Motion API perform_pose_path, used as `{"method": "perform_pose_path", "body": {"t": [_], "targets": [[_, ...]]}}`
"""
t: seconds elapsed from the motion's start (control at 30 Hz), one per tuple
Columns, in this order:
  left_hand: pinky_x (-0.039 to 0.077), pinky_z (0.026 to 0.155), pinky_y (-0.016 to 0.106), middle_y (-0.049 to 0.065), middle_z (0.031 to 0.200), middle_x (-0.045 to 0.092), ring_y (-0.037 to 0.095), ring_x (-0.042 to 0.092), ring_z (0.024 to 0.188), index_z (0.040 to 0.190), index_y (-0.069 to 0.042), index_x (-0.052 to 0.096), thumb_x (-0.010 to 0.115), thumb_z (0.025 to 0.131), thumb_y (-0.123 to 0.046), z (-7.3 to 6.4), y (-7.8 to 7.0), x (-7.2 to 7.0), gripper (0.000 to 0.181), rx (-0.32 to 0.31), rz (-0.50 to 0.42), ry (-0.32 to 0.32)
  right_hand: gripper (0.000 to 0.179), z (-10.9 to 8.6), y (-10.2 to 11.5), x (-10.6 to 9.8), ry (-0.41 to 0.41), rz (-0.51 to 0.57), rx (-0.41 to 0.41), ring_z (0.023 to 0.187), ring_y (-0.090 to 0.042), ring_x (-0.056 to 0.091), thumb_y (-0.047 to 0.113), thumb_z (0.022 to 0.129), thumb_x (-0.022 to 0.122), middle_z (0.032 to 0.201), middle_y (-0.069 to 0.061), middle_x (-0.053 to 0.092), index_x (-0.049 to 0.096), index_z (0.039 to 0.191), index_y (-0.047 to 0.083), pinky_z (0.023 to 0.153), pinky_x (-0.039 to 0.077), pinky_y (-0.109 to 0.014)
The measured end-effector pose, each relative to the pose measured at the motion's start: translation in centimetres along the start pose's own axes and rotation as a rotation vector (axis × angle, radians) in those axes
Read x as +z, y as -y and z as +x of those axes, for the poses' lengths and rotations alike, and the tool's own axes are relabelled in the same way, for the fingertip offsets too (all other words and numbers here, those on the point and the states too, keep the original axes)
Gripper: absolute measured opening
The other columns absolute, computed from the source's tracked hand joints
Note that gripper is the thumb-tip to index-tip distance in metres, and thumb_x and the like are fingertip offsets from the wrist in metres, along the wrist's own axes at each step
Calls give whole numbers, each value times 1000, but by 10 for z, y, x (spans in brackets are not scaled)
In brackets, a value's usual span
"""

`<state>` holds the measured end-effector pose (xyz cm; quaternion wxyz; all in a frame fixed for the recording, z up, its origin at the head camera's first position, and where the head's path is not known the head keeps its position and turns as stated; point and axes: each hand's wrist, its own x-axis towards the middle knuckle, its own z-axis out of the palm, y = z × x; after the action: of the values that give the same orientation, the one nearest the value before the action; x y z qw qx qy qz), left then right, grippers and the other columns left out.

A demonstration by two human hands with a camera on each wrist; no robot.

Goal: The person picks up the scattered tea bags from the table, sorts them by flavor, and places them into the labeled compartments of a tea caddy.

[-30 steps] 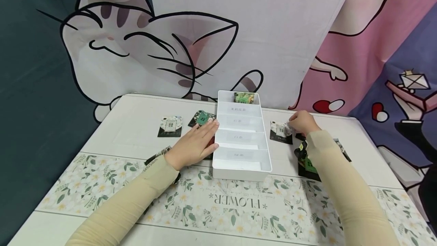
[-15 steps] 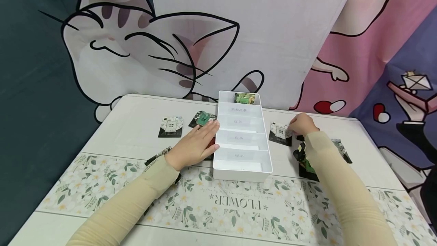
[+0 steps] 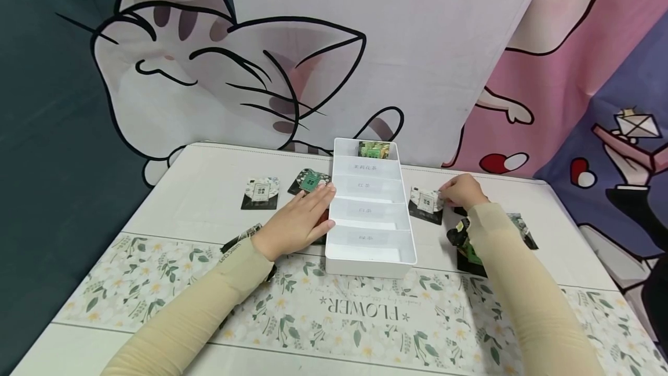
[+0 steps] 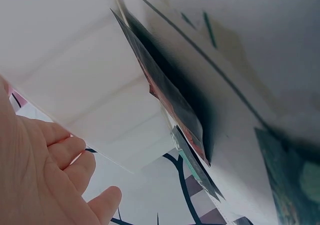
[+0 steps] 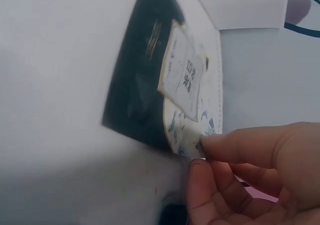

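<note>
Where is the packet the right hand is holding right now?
In the head view, the black-and-white packet is just to the right of the white tray, its far right corner pinched by the right hand.

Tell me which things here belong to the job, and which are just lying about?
Likely part of the job:
white divided box, left hand at its side
white-and-black sachet, pinched by the right hand
green packet at the box's far end
other sachets either side of the box

Likely just surroundings:
cat-print cloth behind
floral-print table cover
</note>
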<state>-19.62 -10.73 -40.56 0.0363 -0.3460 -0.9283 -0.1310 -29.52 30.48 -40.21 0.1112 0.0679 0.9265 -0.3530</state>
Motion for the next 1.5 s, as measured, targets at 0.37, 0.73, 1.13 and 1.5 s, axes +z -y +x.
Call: {"method": "perform_pose_path", "body": {"t": [0.37, 0.73, 1.13, 1.5], "targets": [[22, 123, 56, 11, 168, 19, 30, 20, 154, 161, -3, 21, 37, 109, -45, -1, -1, -1, 69, -4, -3, -3, 26, -9, 10, 3, 36, 233, 27, 80, -12, 61, 15, 101, 56, 101, -12, 61, 59, 116, -7, 75, 60, -29], [17, 124, 54, 11, 168, 18, 31, 19, 154, 161, -3, 20, 38, 109, -46, 0, -2, -2, 69, -4, -13, 2, 35, -25, 17, 7, -32, 352, 9, 90, -15, 62, 15, 103, 56, 122, -17, 57, 57, 130, -6, 88, 60, -34], [21, 123, 56, 9, 168, 17, 29, 19, 154, 162, -5, 20, 37, 109, -46, 0, -2, -2, 69, -13, 3, 7, 44, -42, 20, 7, -38, 518, -42, 94, -9, 64, 11, 101, 60, 127, -15, 56, 52, 139, -9, 90, 58, -25], [17, 124, 55, 8, 168, 16, 26, 16, 155, 162, -7, 18, 37, 109, -47, 0, -1, -2, 69, -22, 23, 20, 37, -52, 18, 2, -147, 573, -52, 94, -8, 64, 17, 102, 60, 115, -6, 58, 57, 133, -4, 88, 58, -22]]}}
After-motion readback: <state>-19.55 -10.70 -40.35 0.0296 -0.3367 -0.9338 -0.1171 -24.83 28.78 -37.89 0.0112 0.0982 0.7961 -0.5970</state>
